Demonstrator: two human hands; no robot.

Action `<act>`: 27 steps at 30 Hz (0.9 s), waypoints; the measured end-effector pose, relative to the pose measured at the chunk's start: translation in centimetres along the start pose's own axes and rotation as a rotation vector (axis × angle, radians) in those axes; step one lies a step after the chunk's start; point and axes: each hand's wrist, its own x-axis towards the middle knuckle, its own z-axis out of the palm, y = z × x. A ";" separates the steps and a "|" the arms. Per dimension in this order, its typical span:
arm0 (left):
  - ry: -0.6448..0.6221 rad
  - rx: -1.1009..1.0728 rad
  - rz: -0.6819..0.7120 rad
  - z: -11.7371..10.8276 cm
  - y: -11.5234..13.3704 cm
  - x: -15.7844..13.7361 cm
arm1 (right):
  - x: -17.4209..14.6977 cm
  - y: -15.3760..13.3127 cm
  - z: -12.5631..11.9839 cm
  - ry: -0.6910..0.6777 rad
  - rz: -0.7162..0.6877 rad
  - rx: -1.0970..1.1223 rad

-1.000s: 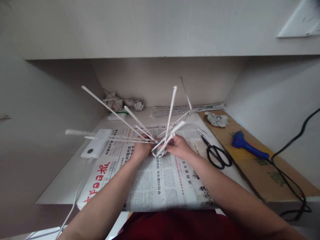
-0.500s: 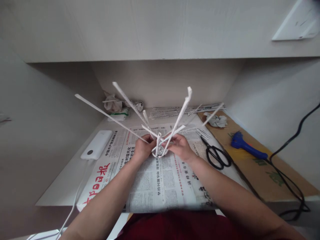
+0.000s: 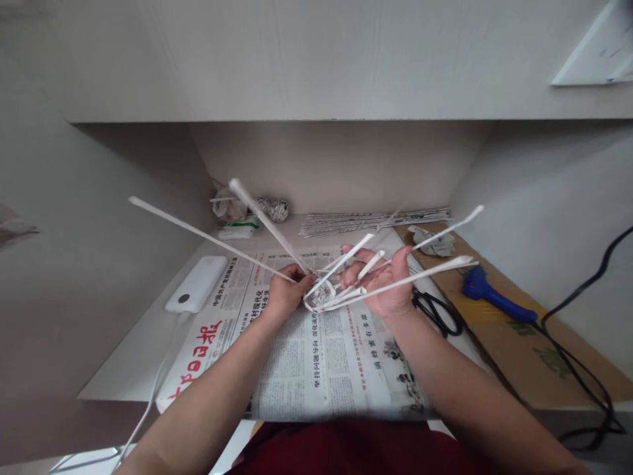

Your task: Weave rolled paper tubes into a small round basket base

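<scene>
A small woven piece of rolled-paper tubes [image 3: 324,293] is between my hands, over the newspaper [image 3: 291,376]. White tubes stick out of it in several directions, some up to the left, others to the right. My left hand [image 3: 287,290] is closed on its left side, thumb and fingers pinching the edge. My right hand [image 3: 395,303] lies palm up on the right with its fingers spread and thumb raised. Some right-hand tubes cross in front of that palm and others pass between the fingers; none is gripped.
Black scissors [image 3: 440,313] lie partly behind my right wrist. A blue glue gun [image 3: 499,300] with a black cord rests on cardboard [image 3: 534,349], near crumpled paper [image 3: 432,242]. Thin paper sticks [image 3: 366,221] lie at the back wall. A white power bank [image 3: 198,284] with cable is left.
My right hand has let go of the woven piece, turned palm up and opened. Tubes that stood upright now lean right across it. The left hand keeps its pinch.
</scene>
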 end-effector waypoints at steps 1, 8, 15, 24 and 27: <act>0.001 -0.019 0.001 0.0 -0.1 0.1 | 0.0 -0.4 0.0 0.046 0.026 0.020; -0.054 -0.111 0.047 0.5 -1.3 0.4 | 0.9 -1.4 -0.6 0.179 0.210 -0.085; -0.045 -0.021 0.080 0.3 -1.4 0.4 | 1.3 3.3 -2.3 0.173 0.188 -0.771; -0.063 -0.091 -0.001 0.5 -1.6 0.4 | 1.0 5.4 -2.1 0.144 0.115 -0.863; -0.081 -0.059 -0.009 0.6 -1.1 0.1 | 0.8 5.2 -1.7 0.037 0.085 -0.906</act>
